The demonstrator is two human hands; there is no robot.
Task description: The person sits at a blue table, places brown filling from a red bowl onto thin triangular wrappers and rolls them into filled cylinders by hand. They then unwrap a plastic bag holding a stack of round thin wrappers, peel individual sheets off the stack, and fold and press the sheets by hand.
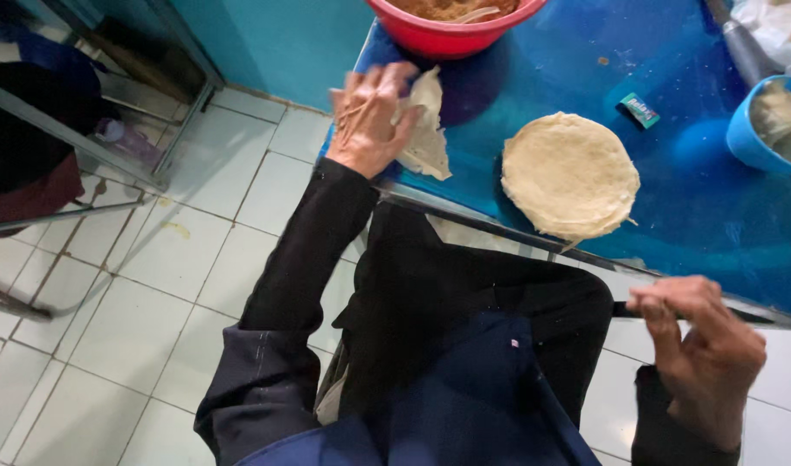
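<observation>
My left hand (369, 116) grips a thin pale dough sheet (428, 129), folded and hanging over the near left corner of the blue table (697, 216). A round flat dough sheet (570, 175) lies spread on the table to the right of it, its edge reaching the table's front rim. My right hand (702, 345) is at the table's front edge with its fingers curled round a thin dark handle; what the handle belongs to is hidden.
A red bowl (451, 34) with brown filling stands at the back of the table. A blue bowl (762, 129) with pale paste sits at the right. A small green packet (639, 110) lies behind the round sheet. White tiled floor (154, 302) and a metal rack (85, 138) are at left.
</observation>
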